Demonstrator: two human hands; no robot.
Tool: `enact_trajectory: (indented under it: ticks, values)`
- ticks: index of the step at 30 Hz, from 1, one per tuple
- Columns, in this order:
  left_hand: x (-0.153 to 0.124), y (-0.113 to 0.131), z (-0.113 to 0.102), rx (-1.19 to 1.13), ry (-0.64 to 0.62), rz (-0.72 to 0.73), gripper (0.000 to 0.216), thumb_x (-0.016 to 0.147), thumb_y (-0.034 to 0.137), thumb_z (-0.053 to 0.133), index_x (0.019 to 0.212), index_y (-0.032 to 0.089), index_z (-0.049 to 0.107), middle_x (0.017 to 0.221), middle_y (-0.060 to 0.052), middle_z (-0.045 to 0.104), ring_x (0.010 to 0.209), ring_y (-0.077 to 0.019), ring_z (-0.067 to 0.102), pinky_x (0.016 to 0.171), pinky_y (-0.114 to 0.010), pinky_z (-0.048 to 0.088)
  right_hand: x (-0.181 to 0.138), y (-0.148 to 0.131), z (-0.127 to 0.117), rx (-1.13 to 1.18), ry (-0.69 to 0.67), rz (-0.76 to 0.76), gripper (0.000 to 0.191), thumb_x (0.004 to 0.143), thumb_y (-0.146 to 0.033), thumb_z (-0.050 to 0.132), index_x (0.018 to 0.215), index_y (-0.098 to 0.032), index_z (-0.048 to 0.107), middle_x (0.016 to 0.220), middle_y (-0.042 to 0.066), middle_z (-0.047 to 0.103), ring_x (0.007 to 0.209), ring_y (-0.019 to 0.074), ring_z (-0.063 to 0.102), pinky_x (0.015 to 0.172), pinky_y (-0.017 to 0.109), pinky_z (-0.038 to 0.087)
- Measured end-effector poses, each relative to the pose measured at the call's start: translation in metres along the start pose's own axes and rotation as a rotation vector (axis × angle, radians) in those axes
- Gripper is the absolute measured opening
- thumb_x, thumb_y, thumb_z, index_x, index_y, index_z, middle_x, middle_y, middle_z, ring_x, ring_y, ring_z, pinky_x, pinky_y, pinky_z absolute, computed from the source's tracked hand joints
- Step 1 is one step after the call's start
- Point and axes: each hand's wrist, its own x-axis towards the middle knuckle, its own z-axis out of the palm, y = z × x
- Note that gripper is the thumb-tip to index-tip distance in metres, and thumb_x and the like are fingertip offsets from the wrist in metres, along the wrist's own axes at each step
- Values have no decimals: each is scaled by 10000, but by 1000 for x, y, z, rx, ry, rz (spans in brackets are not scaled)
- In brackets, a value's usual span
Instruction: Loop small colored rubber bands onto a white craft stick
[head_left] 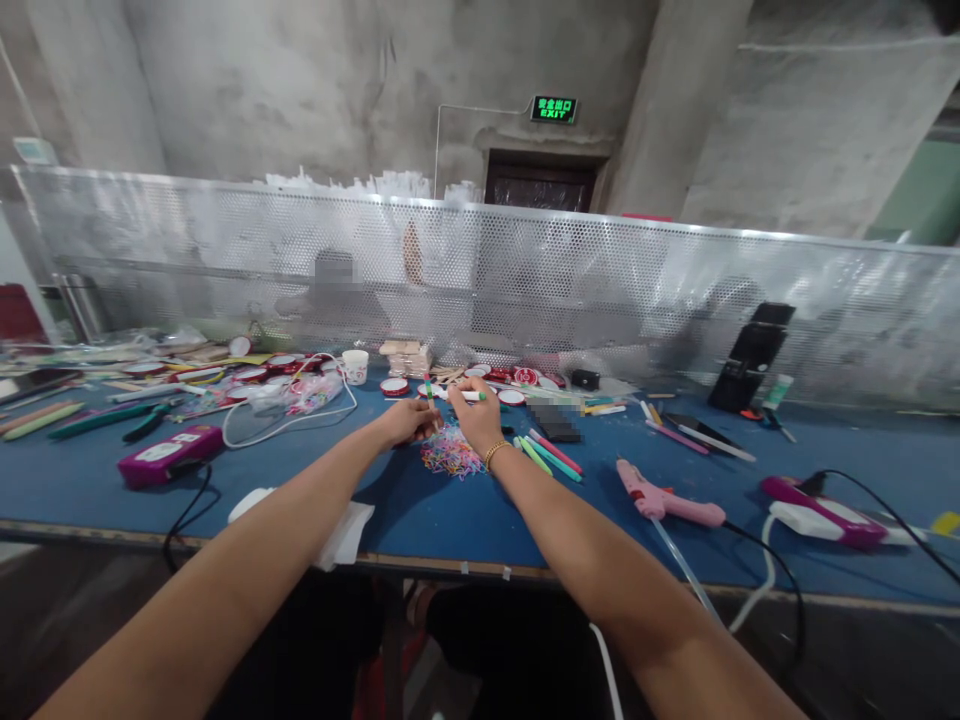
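My left hand (409,418) and my right hand (474,410) meet above a small heap of coloured rubber bands (451,456) on the blue table (420,515). The right hand's fingers are pinched on a white marker with a green tip (471,395), lying crosswise. The left hand's fingers are curled closed next to it, touching the marker's other end or a band; what they hold is too small to make out. A gold bracelet (494,453) circles my right wrist.
Several loose markers (551,456) lie right of the bands. A pink glue gun (660,496) and a second one (821,510) lie at the right, with cables. A magenta box (169,452), a white cup (355,365) and round red lids (394,385) are left. A perforated metal screen (525,290) closes the back.
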Motion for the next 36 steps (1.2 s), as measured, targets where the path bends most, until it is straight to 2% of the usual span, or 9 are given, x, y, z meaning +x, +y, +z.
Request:
enact_trajectory:
  ticks: [5,9,12,16,19,22,30,36]
  values:
    - [0,-1,0,8,2,8,344,775,476,584,742,135,614,507,17,528,380,-63,414,384,-197,249,0,4,2,-2,-29,-5,230,823,-404,502,696,-212,519,707,-6,592,712,152,533,727,271,418]
    - [-3,3,1,8,4,-5,333,777,467,582,763,136,624,509,19,522,387,-68,416,379,-198,242,1,5,1,14,19,-1,253,839,-424,491,708,-209,520,701,-4,598,724,156,545,741,277,426]
    - [-4,4,1,-4,14,10,332,781,468,578,785,140,628,509,25,512,393,-63,411,383,-193,242,2,5,1,71,24,-3,258,867,-442,460,792,-212,549,745,0,621,738,156,571,736,275,441]
    - [-3,1,2,-41,16,48,348,784,493,568,788,148,614,520,26,507,397,-61,395,382,-193,242,1,9,2,146,-41,54,281,906,-437,384,928,-226,568,736,-9,631,639,146,581,675,278,461]
    - [-2,0,2,-42,14,40,362,777,508,571,776,148,599,523,24,506,401,-62,395,384,-195,240,-1,13,4,133,-86,54,199,851,-383,485,952,-230,564,751,-12,643,694,160,608,721,293,472]
    - [-2,0,3,-32,-7,32,382,772,527,571,759,146,592,511,26,491,404,-63,397,394,-197,242,-3,14,6,100,-124,27,201,763,-324,582,942,-234,561,751,-25,646,731,171,615,772,310,471]
    - [-1,0,3,-31,-11,43,350,752,495,592,757,145,581,502,28,482,389,-57,366,392,-203,221,-5,20,12,190,-166,130,273,698,-285,605,956,-237,530,706,-45,635,651,164,607,716,312,486]
    - [-1,1,4,-39,-31,49,324,728,470,616,721,149,568,481,37,459,386,-54,348,398,-205,224,-5,22,13,232,-212,151,289,689,-314,631,947,-235,528,711,-41,625,647,158,607,666,297,495]
